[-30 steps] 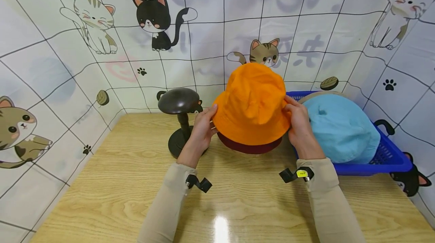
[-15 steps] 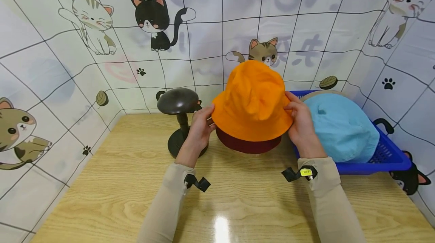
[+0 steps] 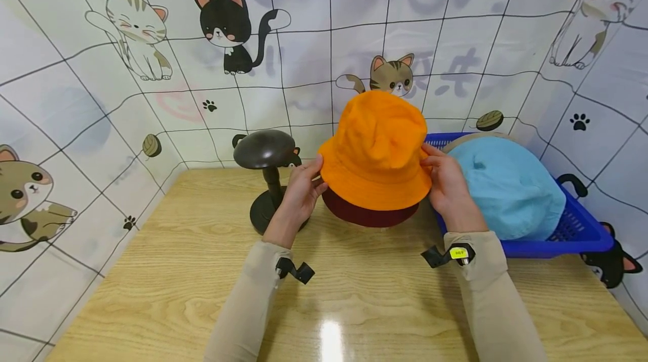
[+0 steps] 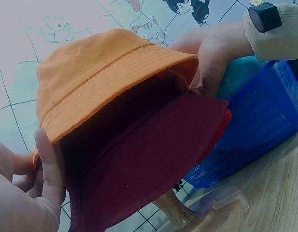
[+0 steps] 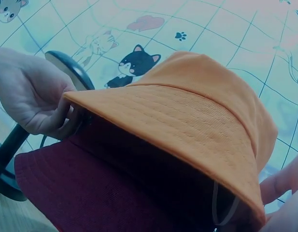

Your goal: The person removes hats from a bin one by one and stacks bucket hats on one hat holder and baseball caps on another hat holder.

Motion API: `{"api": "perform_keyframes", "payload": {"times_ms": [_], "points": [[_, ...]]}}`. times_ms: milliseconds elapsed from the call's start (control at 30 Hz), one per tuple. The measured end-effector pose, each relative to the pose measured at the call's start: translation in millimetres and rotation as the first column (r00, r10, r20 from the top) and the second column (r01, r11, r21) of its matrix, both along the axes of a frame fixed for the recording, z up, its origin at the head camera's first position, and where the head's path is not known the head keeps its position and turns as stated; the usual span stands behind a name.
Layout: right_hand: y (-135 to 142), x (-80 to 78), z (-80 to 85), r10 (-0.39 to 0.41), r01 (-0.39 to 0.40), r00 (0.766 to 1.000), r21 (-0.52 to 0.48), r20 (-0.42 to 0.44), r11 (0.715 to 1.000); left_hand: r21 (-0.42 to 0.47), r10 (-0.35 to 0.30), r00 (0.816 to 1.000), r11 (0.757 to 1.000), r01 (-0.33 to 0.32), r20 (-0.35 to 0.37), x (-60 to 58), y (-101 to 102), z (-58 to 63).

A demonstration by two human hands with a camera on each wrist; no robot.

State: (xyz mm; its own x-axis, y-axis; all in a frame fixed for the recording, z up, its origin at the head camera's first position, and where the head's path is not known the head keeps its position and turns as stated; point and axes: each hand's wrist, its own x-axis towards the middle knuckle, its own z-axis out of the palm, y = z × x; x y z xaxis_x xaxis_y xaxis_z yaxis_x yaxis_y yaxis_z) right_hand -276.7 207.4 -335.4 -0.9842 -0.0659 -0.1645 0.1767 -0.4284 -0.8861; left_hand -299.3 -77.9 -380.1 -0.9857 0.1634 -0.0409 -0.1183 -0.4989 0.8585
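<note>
Underside of orange hat (image 4: 91, 79) shows only from wrists

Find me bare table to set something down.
Free: the table between the left wall and black stand, and the front stretch between the sleeves. Crowded: the back, from the black stand through left hand, orange hat and right hand to the blue basket.
</note>
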Motion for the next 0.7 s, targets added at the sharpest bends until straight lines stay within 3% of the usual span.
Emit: {"api": "perform_keyframes", "payload": {"times_ms": [167, 433, 700], "points": [[-1, -1.1, -3.2, 0.008, -0.008, 1.0, 0.103, 0.003, 0.995, 0.004, -0.005, 0.999, 1.0, 0.005, 0.036, -3.0, -1, -3.9], [-2, -1.8, -6.5, 0.019, -0.023, 0.999, 0.178, 0.028, 0.984, 0.005, -0.022, 0.999, 1.0, 0.022, 0.049, -6.7, -4, -11.4], [-10, -3.3, -6.4, -0.005, 0.004, 1.0, 0.463, 0.001, 0.886, -0.017, -0.003, 0.997, 1.0, 0.004, 0.081, -13.7, -4, -17.1]]}}
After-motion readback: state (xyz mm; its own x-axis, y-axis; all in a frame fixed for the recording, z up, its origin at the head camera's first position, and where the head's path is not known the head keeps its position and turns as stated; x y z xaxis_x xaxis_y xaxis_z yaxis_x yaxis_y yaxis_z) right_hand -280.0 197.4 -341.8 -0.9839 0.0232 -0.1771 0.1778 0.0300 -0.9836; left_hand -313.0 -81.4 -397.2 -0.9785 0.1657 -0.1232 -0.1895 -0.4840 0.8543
